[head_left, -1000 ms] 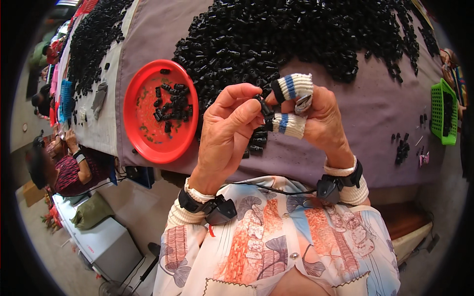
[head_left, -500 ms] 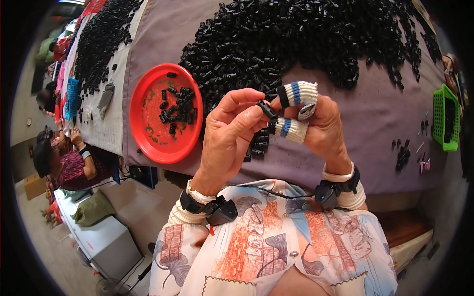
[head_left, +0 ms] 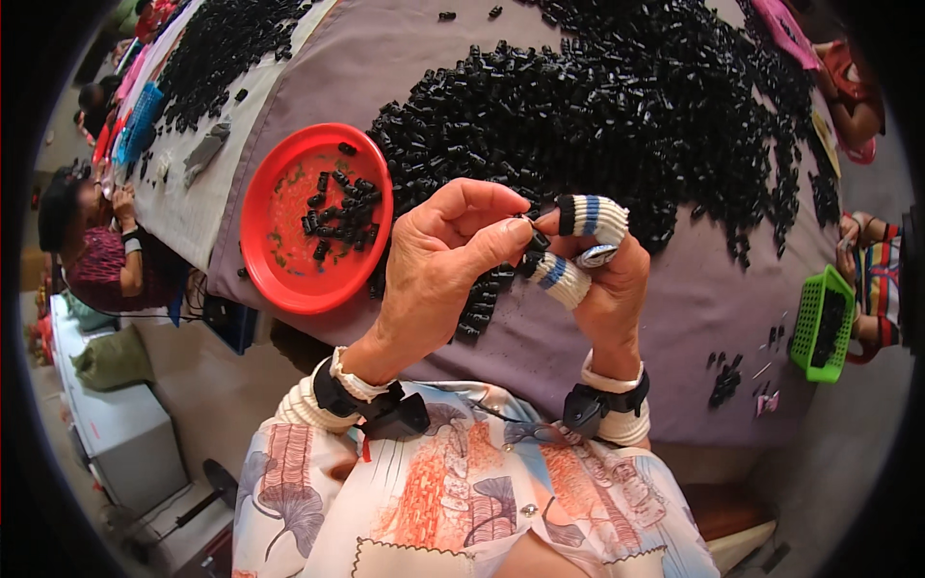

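Note:
My left hand (head_left: 434, 265) pinches a small black ribbed plastic part (head_left: 539, 238) between thumb and forefinger. Meeting it from the other side, my right hand (head_left: 617, 279) also grips the part with thumb and forefinger. Both those right fingers wear cream knitted finger sleeves (head_left: 595, 216) with blue and black bands. A small silvery-blue object (head_left: 595, 256) sits at the right hand between the sleeves; its kind is unclear. Beyond my hands spreads a large pile of similar black parts (head_left: 578, 125). A short row of black parts (head_left: 480, 310) lies just below the hands on the cloth.
To the left stands a red plastic basin (head_left: 260, 250) with several black parts inside. A green basket (head_left: 805, 328) is at the table's right edge, near another person's hands (head_left: 848, 246). Farther left, a person (head_left: 101, 250) sits by a second pile (head_left: 217, 58).
The view has shifted, bringing another person's arms into sight at right. Both hands remain together at the black part, which has turned and is now more hidden by my fingers.

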Motion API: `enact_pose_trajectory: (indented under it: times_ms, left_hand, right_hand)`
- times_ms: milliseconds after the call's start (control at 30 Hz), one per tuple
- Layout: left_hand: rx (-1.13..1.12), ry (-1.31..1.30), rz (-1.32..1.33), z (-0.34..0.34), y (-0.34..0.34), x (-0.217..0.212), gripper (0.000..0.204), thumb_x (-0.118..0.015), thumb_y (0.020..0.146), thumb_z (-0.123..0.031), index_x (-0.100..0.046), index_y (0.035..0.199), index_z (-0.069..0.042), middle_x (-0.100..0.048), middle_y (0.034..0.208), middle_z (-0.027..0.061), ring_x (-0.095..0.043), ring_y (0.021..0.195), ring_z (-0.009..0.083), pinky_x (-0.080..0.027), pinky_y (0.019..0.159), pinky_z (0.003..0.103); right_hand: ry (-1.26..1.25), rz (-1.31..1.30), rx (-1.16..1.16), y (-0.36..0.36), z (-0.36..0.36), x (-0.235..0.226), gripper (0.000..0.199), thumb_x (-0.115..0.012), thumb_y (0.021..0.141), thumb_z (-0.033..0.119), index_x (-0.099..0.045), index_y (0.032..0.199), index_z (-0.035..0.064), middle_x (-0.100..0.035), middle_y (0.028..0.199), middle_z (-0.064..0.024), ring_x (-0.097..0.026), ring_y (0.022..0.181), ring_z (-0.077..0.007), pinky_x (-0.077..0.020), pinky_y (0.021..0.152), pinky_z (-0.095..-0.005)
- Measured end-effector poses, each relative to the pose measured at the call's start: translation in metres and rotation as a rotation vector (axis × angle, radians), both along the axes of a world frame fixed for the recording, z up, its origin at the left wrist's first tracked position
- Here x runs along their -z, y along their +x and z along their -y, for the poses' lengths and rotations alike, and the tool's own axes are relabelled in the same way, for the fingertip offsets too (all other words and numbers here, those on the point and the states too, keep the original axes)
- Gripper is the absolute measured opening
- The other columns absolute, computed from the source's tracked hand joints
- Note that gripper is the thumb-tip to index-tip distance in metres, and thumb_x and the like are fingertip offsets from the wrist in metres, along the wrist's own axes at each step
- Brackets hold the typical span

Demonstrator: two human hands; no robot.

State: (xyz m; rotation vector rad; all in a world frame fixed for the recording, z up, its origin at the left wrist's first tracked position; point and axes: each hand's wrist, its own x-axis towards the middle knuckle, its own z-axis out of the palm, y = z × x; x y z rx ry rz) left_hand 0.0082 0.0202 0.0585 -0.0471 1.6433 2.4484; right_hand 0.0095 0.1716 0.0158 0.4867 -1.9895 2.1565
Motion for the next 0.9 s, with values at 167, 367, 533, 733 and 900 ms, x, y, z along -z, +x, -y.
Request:
enact_pose_trajectory:
  times_ms: [167, 367, 533, 733, 900]
  left_hand:
    - [0.000, 0.054, -0.049, 0.009, 0.003, -0.005, 0.016, -0.057, 0.086, -0.008, -0.057, 0.099, 0.002, -0.063, 0.084, 0.0063, -0.058, 0.073, 0.0084, -0.048, 0.068, 0.022]
    - [-0.008, 0.039, -0.081, 0.011, 0.004, -0.003, 0.016, -0.056, 0.087, -0.008, -0.057, 0.099, 0.002, -0.063, 0.087, 0.0071, -0.059, 0.076, 0.0090, -0.049, 0.070, 0.022]
    - [-0.003, 0.051, -0.094, 0.014, 0.004, -0.003, 0.017, -0.058, 0.086, -0.007, -0.056, 0.100, 0.002, -0.063, 0.088, 0.0069, -0.059, 0.078, 0.0088, -0.049, 0.069, 0.021]
    - [0.016, -0.059, -0.070, 0.018, 0.001, -0.002, 0.014, -0.061, 0.082, -0.005, -0.056, 0.093, 0.001, -0.062, 0.084, 0.0037, -0.058, 0.075, 0.0055, -0.048, 0.066, 0.018]
    - [0.058, -0.228, -0.016, 0.021, -0.004, -0.009, 0.013, -0.061, 0.078, -0.004, -0.056, 0.090, 0.000, -0.061, 0.080, 0.0015, -0.056, 0.071, 0.0036, -0.045, 0.064, 0.017]
  right_hand:
    - [-0.170, 0.158, -0.084, -0.001, 0.002, -0.014, 0.030, -0.071, 0.069, -0.002, -0.059, 0.096, 0.0013, -0.063, 0.085, -0.0018, -0.050, 0.065, -0.0038, -0.0444, 0.059, -0.0181]
    - [-0.324, 0.200, -0.131, -0.003, 0.008, -0.012, 0.029, -0.069, 0.071, -0.003, -0.058, 0.098, 0.0000, -0.064, 0.089, -0.0061, -0.060, 0.078, -0.0099, -0.0500, 0.071, -0.0235]
    - [-0.372, 0.206, -0.177, -0.005, 0.009, -0.011, 0.029, -0.068, 0.071, -0.003, -0.058, 0.098, -0.0009, -0.064, 0.092, -0.0077, -0.061, 0.081, -0.0118, -0.0504, 0.072, -0.0244]
    - [-0.219, 0.138, -0.099, -0.004, 0.011, -0.010, 0.026, -0.069, 0.070, -0.003, -0.060, 0.094, -0.0002, -0.065, 0.088, -0.0084, -0.061, 0.080, -0.0115, -0.0504, 0.071, -0.0242]
    - [0.104, -0.084, 0.019, -0.008, 0.009, -0.005, 0.024, -0.073, 0.065, 0.000, -0.064, 0.088, 0.0009, -0.065, 0.081, -0.0041, -0.058, 0.066, -0.0084, -0.0470, 0.059, -0.0218]
